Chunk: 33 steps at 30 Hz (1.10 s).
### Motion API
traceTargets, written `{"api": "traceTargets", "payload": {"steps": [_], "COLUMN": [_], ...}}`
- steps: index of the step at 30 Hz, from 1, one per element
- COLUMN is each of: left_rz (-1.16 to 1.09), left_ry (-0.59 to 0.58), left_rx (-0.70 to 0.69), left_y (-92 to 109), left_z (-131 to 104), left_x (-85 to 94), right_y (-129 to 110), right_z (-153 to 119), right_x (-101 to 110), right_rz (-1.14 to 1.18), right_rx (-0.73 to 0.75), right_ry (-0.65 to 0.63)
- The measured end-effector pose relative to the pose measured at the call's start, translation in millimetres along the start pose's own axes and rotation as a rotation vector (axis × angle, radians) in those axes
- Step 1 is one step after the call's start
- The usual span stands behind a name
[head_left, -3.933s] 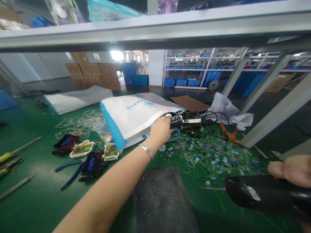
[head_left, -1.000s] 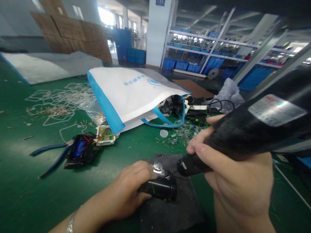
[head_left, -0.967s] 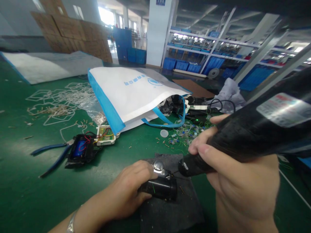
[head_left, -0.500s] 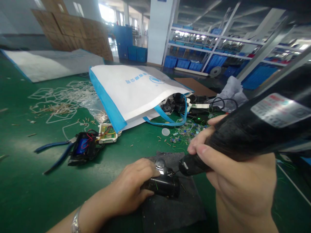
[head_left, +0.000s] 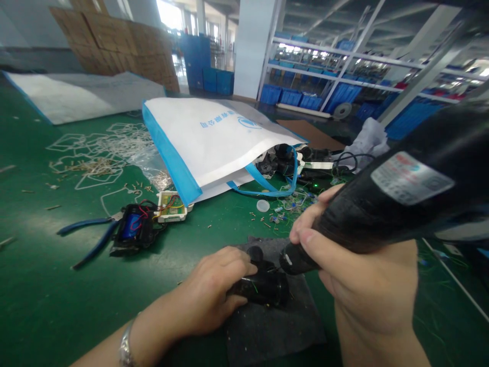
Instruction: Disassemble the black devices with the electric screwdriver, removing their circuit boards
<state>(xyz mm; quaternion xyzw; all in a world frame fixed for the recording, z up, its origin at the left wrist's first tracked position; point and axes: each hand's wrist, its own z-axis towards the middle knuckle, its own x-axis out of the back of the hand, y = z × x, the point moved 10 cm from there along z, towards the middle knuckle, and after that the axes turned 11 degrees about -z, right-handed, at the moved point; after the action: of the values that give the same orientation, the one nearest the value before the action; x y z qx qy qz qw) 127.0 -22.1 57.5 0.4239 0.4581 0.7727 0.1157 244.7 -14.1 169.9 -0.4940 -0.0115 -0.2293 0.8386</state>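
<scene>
My left hand (head_left: pixel 219 285) is closed round a black cylindrical part (head_left: pixel 262 289) that lies on a dark grey mat (head_left: pixel 275 331). My right hand (head_left: pixel 355 270) grips a black electric screwdriver (head_left: pixel 367 204) with a silver label, tilted so its nose points down and left. The screwdriver's tip meets or nearly meets the upper side of the black part; contact cannot be made out. To the left, an opened black case with a blue cell (head_left: pixel 132 227) is wired to a small circuit board in a white housing (head_left: pixel 171 206). Blue-handled pliers (head_left: pixel 93 239) lie beside it.
A white bag with blue trim (head_left: pixel 217 142) lies ahead, black parts showing at its mouth. White wire frames (head_left: pixel 99 148) and loose brass-coloured pins (head_left: pixel 91 167) spread at the left. Small blue-and-clear pieces (head_left: pixel 294 201) and a clear disc (head_left: pixel 263 205) lie before the bag.
The screwdriver and my right hand have shifted slightly left. The black part under my left hand has moved a little right, and the bright reflection on it is gone.
</scene>
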Motion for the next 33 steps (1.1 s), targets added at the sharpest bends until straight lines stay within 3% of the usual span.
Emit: {"api": "traceTargets", "payload": {"steps": [9, 14, 19, 22, 25, 28, 33], "left_rz": [0.082, 0.370, 0.661, 0.780, 0.845, 0.864, 0.820], "left_ry": [0.003, 0.168, 0.284, 0.254, 0.255, 0.304, 0.484], "left_rx": [0.002, -0.112, -0.370, -0.367, -0.368, -0.417, -0.463], "left_y": [2, 25, 60, 60, 57, 57, 59], "left_z": [1, -4, -10, -7, -6, -9, -14], "left_x": [-0.1, 2.3, -27.4, -44.9, -50.9, -51.9, -44.2], "right_y": [1, 4, -7, -15, -18, -27, -31], "right_z": [2, 2, 5, 8, 10, 12, 13], "right_x": [3, 5, 10, 28, 35, 17, -37], "right_rz": [0.020, 0.012, 0.013, 0.048, 0.112, 0.147, 0.116], "right_rx": [0.018, 0.010, 0.033, 0.040, 0.022, 0.071, 0.031], "right_ry": [-0.008, 0.019, 0.035, 0.154, 0.238, 0.201, 0.036]}}
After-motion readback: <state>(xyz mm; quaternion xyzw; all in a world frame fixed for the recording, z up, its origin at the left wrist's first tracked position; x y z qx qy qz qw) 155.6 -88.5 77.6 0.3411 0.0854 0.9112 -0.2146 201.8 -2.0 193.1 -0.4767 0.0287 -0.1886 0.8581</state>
